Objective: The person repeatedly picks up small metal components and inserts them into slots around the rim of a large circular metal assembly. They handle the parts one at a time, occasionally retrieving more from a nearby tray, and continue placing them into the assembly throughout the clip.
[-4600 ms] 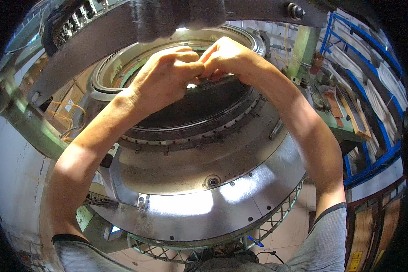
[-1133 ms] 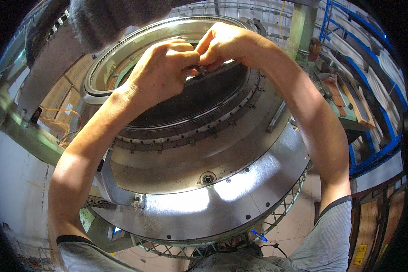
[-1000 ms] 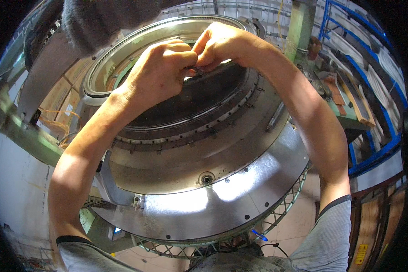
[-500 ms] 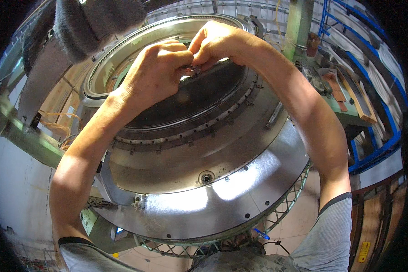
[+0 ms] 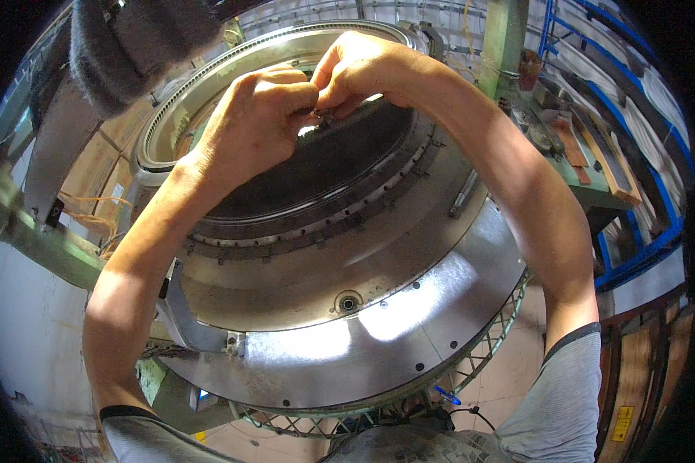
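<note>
Both my arms reach out over a large round metal casing [image 5: 309,282], and my hands meet above its dark opening. The fingers of my left hand [image 5: 259,116] are curled closed, the thumb pressed near a small shiny metal piece. My right hand [image 5: 363,73] is also closed, pinching close beside the left fingertips. That small metal piece [image 5: 323,119] shows between and just under the fingertips; its kind is too small to make out. Behind the hands runs the upper toothed ring [image 5: 174,112] of the casing.
A grey fuzzy padded object [image 5: 131,58] hangs at the upper left beside a metal arm. On the right, a green bench [image 5: 587,197] holds wooden strips, before a blue rack [image 5: 649,251]. A bracket [image 5: 185,316] stands on the lower flange. A blue pen-like object [image 5: 446,396] is near my waist.
My hands have shifted slightly left in the picture, staying together with fingers closed. The padded object and casing also sit slightly further left, as the view has moved a little.
</note>
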